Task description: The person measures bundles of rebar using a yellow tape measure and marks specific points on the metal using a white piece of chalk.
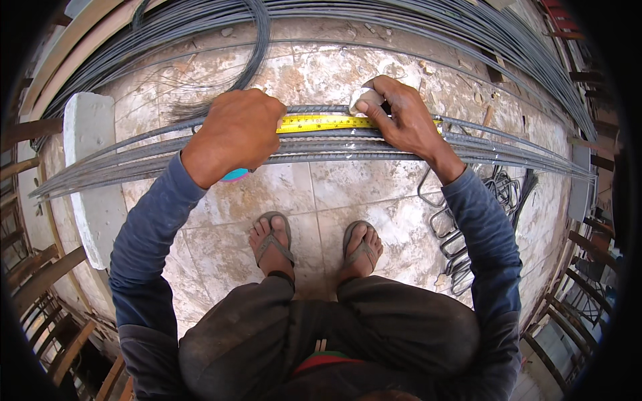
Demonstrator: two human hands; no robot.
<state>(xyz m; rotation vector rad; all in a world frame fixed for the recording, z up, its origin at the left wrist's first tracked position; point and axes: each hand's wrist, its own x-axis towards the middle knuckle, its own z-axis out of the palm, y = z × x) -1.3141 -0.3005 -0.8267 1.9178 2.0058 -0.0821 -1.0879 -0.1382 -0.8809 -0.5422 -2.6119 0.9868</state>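
Observation:
A bundle of ribbed steel rebars (314,148) runs left to right in front of me. Along its far bars lies a yellow tape measure (321,123), stretched between my hands. My left hand (234,134) is closed over the tape's left part, knuckles up. Pinched between the thumb and fingers of my right hand (404,117) is a white lump of chalk (363,101), at the farthest bar. A bit of yellow tape shows past that hand. White marks cross several bars near the chalk. Below my left hand peeks a turquoise, pink-edged thing (235,175), mostly hidden.
A pale block (90,180) supports the bars at left; a grey one (580,184) stands at their right end. Beyond lie long rods (428,30) and a loop of thin wire (259,47). Bent steel stirrups (451,234) rest on the dusty tiles near my right forearm.

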